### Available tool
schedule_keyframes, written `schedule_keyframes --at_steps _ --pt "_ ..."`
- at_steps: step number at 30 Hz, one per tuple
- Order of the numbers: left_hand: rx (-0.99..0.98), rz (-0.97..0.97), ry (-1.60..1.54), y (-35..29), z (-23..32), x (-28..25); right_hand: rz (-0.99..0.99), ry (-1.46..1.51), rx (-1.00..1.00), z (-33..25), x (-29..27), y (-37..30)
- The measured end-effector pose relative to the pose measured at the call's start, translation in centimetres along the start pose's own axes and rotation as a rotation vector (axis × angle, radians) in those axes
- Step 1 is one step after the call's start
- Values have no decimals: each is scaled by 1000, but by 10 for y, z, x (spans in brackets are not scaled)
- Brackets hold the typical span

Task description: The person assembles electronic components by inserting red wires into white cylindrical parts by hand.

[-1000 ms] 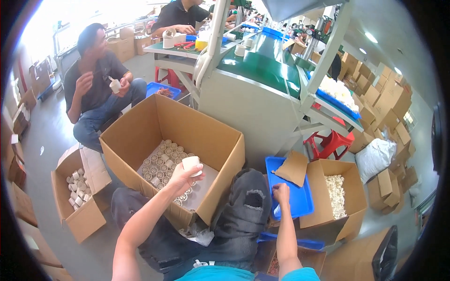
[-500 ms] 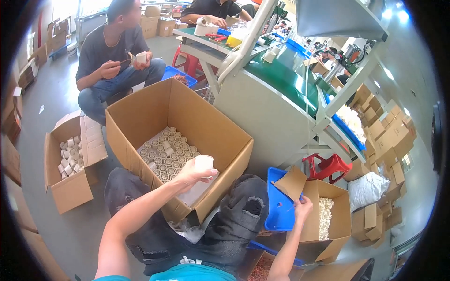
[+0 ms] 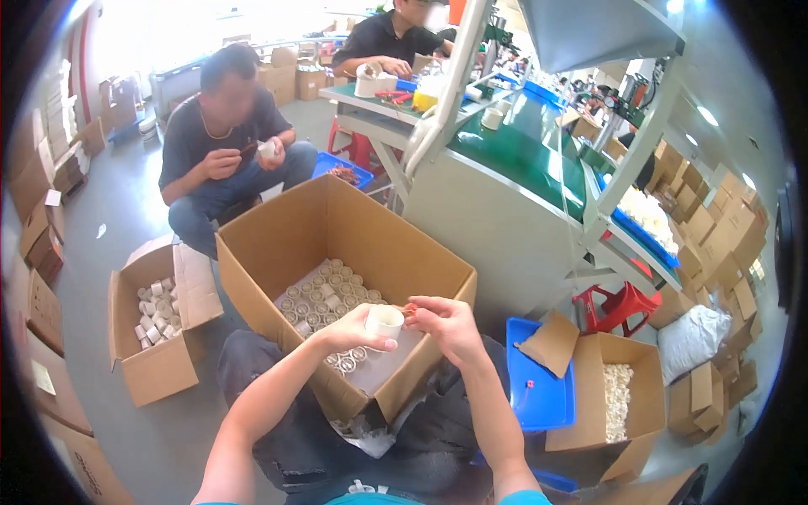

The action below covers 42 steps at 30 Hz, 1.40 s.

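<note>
Holding white cup (image 3: 385, 324), left hand (image 3: 347, 334), near carton (image 3: 273, 231)

Your left hand (image 3: 347, 333) is holding a white cup (image 3: 384, 323) over the large carton (image 3: 396, 248); your right hand (image 3: 452, 330) is pinching a small reddish piece (image 3: 409, 310) at the cup's right.

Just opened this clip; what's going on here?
The person's left hand holds a white cup-shaped part over a large open cardboard box, while the right hand pinches a small reddish piece beside its rim. Many round white parts lie close together inside that box. To its left, a smaller cardboard box holds loose white cylinders. Beyond, a co-worker also holds a white piece.
</note>
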<state>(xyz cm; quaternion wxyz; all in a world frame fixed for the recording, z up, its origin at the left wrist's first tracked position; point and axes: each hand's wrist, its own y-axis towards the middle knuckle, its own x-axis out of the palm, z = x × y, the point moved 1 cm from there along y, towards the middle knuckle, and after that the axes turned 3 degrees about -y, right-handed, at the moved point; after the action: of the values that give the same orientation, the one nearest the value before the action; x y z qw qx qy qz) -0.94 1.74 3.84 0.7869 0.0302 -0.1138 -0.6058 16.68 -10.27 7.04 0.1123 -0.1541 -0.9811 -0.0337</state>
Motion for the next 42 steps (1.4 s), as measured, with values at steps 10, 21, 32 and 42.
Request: schedule_keyframes --at_steps 10,21,32,42 --pt "-315 23 889 -22 2 -18 41 -875 -449 60 16 36" --pt "359 753 1137 0 -5 -23 649 -716 -939 32 14 21" --pt "572 831 1144 -2 -5 -22 424 -831 -1222 39 41 4" --pt "557 796 1160 0 -7 -22 425 -877 -1277 40 45 3"
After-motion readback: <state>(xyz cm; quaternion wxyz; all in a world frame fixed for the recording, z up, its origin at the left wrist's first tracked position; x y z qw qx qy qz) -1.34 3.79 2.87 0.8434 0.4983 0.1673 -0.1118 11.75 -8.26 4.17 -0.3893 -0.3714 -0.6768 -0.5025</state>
